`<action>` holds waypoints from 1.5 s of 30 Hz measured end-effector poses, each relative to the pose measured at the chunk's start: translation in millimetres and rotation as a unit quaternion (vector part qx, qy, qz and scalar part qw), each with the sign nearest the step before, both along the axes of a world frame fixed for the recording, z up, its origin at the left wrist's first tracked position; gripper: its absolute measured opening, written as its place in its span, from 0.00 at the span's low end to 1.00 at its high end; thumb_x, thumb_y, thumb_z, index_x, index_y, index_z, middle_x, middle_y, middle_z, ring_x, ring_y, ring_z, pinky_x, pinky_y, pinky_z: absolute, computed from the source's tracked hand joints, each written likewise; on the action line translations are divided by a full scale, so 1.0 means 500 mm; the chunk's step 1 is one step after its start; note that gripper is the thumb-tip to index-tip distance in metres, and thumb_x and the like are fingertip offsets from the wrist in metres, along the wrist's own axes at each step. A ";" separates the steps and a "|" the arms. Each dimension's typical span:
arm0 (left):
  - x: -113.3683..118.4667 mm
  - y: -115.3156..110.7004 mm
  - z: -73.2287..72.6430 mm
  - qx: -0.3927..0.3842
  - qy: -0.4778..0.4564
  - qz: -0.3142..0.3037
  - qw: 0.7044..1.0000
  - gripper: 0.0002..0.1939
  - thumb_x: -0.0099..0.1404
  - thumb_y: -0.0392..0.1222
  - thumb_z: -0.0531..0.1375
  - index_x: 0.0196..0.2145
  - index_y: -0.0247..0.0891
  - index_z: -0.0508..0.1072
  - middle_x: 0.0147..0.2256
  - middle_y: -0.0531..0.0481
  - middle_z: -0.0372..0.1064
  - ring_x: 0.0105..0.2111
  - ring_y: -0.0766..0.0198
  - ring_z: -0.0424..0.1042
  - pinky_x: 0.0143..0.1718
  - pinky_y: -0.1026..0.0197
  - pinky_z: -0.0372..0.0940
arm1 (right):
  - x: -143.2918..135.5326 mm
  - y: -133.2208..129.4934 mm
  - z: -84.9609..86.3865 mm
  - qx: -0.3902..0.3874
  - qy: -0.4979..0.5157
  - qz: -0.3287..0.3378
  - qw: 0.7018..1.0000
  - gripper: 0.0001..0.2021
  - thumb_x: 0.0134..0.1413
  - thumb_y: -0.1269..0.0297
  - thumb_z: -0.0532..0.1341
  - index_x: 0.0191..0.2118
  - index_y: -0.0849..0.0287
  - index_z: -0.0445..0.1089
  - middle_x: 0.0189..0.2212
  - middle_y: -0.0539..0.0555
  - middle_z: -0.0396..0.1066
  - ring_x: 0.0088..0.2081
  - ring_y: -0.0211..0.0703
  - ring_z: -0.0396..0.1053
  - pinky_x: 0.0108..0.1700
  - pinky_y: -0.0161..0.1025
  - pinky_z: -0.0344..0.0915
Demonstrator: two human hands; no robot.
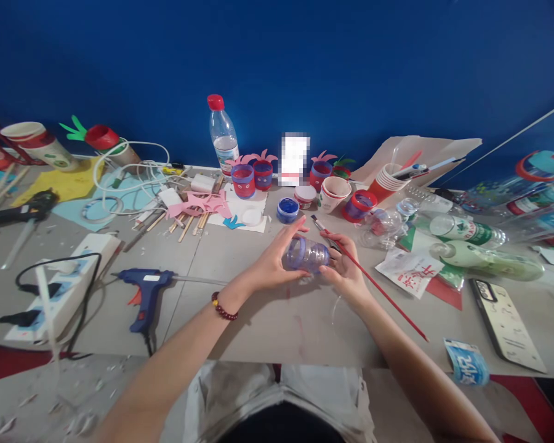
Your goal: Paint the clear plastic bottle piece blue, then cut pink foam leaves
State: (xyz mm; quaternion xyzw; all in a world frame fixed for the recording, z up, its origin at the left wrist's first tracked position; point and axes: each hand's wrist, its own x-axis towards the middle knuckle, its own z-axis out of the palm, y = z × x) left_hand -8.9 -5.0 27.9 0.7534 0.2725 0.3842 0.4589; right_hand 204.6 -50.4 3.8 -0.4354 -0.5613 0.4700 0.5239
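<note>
Between my two hands lies a clear plastic bottle piece (308,255) on its side, with blue paint around its rim. My left hand (277,255) grips its left end, thumb below and fingers over the top. At the other end my right hand (346,267) steadies the piece, and a long red paintbrush (373,280) runs across that hand, its bristles pointing up and left. Just beyond stands an open jar of blue paint (287,210). Beside it is a second paint jar (305,197) with a pale lid.
A blue glue gun (145,289) and a white power strip (69,286) lie to the left. Painted cups (243,181), a tall bottle (224,138) and a paper cup (335,194) stand at the back. Plastic bottles (466,229) and a phone (505,323) are on the right.
</note>
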 end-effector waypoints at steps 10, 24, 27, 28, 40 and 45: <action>0.005 -0.005 -0.003 -0.039 -0.011 -0.007 0.999 0.53 0.56 0.50 0.72 0.70 0.55 0.47 0.69 0.41 0.50 0.66 0.46 0.56 0.67 0.41 0.54 | -0.005 -0.004 0.004 0.005 -0.055 -0.023 0.998 0.30 0.51 0.60 0.70 0.58 0.45 0.58 0.67 0.59 0.55 0.57 0.51 0.69 0.49 0.46 0.74; 0.015 -0.010 0.014 -0.281 -0.045 0.041 0.958 0.32 0.52 0.48 0.72 0.52 0.38 0.69 0.51 0.41 0.70 0.48 0.54 0.72 0.49 0.55 0.68 | -0.023 -0.015 0.020 0.086 -0.127 -0.062 0.986 0.33 0.48 0.60 0.71 0.58 0.47 0.58 0.65 0.62 0.59 0.57 0.54 0.70 0.45 0.48 0.74; 0.015 -0.002 0.009 -0.323 -0.084 0.072 0.940 0.29 0.52 0.49 0.72 0.48 0.38 0.70 0.45 0.44 0.72 0.45 0.57 0.73 0.47 0.56 0.69 | -0.015 -0.011 0.024 0.086 -0.079 -0.073 0.990 0.28 0.52 0.53 0.70 0.56 0.47 0.61 0.62 0.61 0.63 0.60 0.56 0.68 0.49 0.50 0.74; 0.014 0.003 0.007 -0.339 -0.095 0.084 0.932 0.28 0.52 0.49 0.72 0.48 0.37 0.70 0.44 0.45 0.73 0.43 0.59 0.73 0.46 0.57 0.69 | -0.012 -0.009 0.025 0.088 -0.058 -0.084 0.991 0.25 0.53 0.52 0.69 0.54 0.48 0.63 0.59 0.60 0.66 0.60 0.56 0.68 0.49 0.50 0.75; -0.013 0.030 0.018 -0.402 -0.042 0.136 0.905 0.25 0.53 0.55 0.69 0.42 0.37 0.70 0.28 0.54 0.66 0.25 0.67 0.67 0.27 0.60 0.71 | -0.002 -0.003 0.025 0.023 0.085 -0.100 0.991 0.09 0.59 0.55 0.65 0.38 0.54 0.73 0.32 0.53 0.79 0.32 0.44 0.77 0.30 0.40 0.74; -0.020 0.035 0.017 -0.397 -0.036 0.127 0.908 0.23 0.53 0.54 0.68 0.40 0.39 0.69 0.25 0.56 0.64 0.24 0.67 0.65 0.27 0.59 0.72 | -0.002 -0.005 0.025 0.006 0.085 -0.087 0.993 0.08 0.59 0.57 0.66 0.39 0.55 0.76 0.32 0.54 0.80 0.32 0.43 0.78 0.31 0.39 0.74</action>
